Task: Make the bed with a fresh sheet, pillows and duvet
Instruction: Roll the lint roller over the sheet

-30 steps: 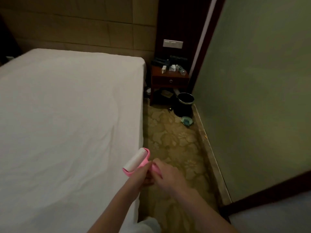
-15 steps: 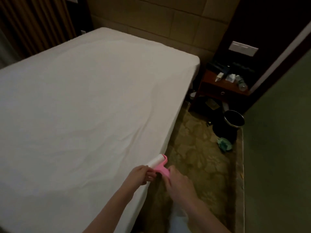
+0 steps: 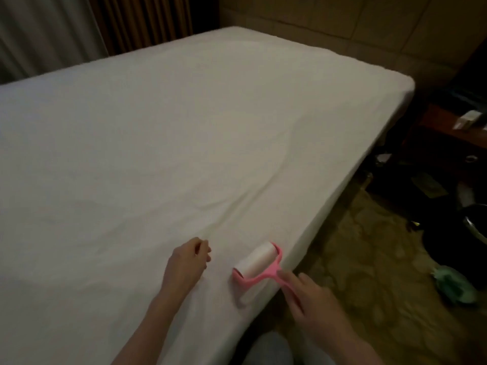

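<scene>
One bed fills most of the view, covered by one white fitted sheet that lies stretched over the mattress with a few shallow creases running toward the near right edge. One lint roller rests on the sheet just beside that edge — a white roll in a pink frame, its roll axis running from near-left to far-right, and its pink handle pointing back toward the person and off the bed's side. Two hands show, set apart from each other. The right hand pinches the roller's handle, fingers curled round it, hanging over the edge of the bed. The left hand lies to the left of the roller, not touching it, fingers loosely curled and holding nothing, low over the sheet. To the right, a patterned carpet runs alongside the bed; on it lie one crumpled green cloth and one dark waste bin — both well apart from the roller. One wooden nightstand stands by the bed's far corner.
</scene>
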Available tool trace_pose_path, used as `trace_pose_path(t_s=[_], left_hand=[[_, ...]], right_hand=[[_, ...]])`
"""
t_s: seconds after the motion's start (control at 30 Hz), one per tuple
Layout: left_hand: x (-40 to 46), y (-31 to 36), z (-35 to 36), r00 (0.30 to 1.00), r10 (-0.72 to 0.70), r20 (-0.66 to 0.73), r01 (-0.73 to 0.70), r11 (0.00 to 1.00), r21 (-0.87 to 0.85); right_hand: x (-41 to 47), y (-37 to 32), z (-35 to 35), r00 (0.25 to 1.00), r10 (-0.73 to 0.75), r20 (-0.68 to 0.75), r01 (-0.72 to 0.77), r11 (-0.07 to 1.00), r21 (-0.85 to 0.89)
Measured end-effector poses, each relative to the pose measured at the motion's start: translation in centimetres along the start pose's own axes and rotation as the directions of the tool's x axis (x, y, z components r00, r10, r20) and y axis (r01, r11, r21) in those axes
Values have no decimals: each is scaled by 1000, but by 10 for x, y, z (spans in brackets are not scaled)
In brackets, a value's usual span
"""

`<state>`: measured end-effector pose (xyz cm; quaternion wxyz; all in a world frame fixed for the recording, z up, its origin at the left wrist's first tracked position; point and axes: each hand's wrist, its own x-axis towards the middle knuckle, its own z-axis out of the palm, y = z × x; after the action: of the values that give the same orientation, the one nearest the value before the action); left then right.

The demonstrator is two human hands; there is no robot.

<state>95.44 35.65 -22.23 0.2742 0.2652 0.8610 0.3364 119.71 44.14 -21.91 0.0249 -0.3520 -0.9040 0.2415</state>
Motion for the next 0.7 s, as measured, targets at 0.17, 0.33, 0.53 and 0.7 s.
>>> trace_pose_path(t_s=[0.17,0.33,0.53,0.7], left_hand=[[51,-41,26,906,243,-347,-126,937,326],[61,-52,27,767,428,-478,-288,895,340],[59,-55,13,814,384,-436,-210,894,396],[62,-59,9,861,321,-394,-134,891,434]], right_hand=[[74,14,38,954,-258,-151,255,966,-36],[196,-46,51,883,-426,-195,405,904,-139],[294,-125,71,916,-376,-139,362,925,-113],[256,-78,62,899,-392,-196,382,920,-87]])
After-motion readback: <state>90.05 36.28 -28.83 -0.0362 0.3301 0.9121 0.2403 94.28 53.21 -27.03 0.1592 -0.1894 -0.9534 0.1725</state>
